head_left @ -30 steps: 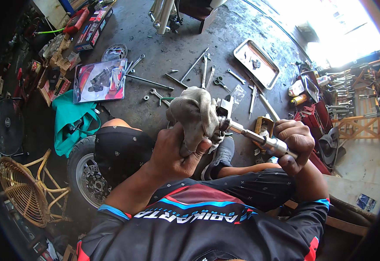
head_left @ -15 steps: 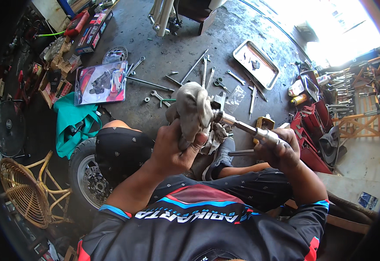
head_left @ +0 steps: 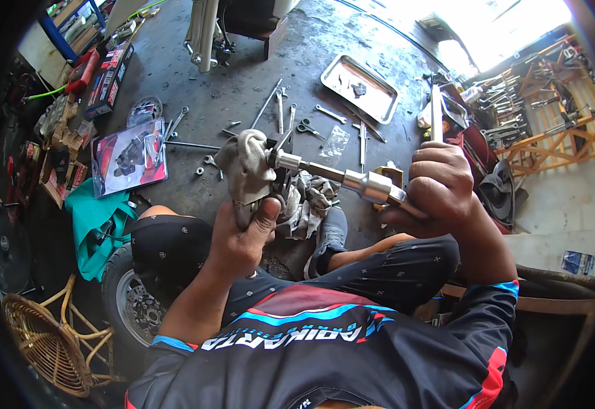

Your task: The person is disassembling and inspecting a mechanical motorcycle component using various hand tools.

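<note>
Raised over my lap, my left hand [head_left: 239, 238] is closed round a grey rag [head_left: 246, 167] wrapped on a dark metal part [head_left: 284, 174]. The part's exact kind is hidden by the cloth. A socket wrench [head_left: 369, 185] reaches it from the right, its small socket end against the part. My right hand [head_left: 440, 178] is closed on the wrench's handle end, and a bar [head_left: 436, 112] sticks up out of the fist. Below the part, another crumpled rag [head_left: 307, 204] lies beside my shoe [head_left: 331, 235].
Spanners [head_left: 330, 113], scissors [head_left: 309, 129] and a caliper-like tool [head_left: 363, 146] lie on the floor ahead. Beyond them is a metal tray [head_left: 362, 88]. At left are a packaged part [head_left: 130, 157], a green bag [head_left: 93, 225] and a wheel [head_left: 130, 293]; at right, a tool rack [head_left: 549, 129].
My right fist has risen and turned, swinging the bar from pointing left, low down, to upright. The left hand with the wrapped part has shifted left in view, as has the whole scene.
</note>
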Available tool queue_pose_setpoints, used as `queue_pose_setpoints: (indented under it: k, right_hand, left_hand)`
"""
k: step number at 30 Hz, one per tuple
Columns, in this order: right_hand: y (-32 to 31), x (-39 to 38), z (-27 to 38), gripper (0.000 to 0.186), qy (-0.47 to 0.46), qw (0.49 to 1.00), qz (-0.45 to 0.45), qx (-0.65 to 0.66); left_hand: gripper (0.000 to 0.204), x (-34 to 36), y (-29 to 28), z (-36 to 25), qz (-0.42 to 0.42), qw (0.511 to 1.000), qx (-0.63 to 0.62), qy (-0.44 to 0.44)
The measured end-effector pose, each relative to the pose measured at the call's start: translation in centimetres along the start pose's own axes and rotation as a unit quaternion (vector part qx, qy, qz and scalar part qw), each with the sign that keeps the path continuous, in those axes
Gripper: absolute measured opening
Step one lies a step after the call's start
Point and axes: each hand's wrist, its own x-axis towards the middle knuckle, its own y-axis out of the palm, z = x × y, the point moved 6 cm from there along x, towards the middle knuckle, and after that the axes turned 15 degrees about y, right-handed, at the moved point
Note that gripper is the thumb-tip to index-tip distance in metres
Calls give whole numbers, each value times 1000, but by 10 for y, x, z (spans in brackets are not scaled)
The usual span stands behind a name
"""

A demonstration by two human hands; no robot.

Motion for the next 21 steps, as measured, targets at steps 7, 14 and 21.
queue_pose_setpoints:
  k: [7,14,21]
  right_hand:
    - [-4,13,6,47,-70,996,51,-28]
    - [5,26,-5,48,78,989,106,63]
    - [7,26,-6,52,128,985,67,95]
  left_hand:
    - [25,-2,2,2,34,997,-33,-53]
    - [30,-3,4,10,14,986,-131,-104]
    - [30,-2,-4,11,3,992,-94,-85]
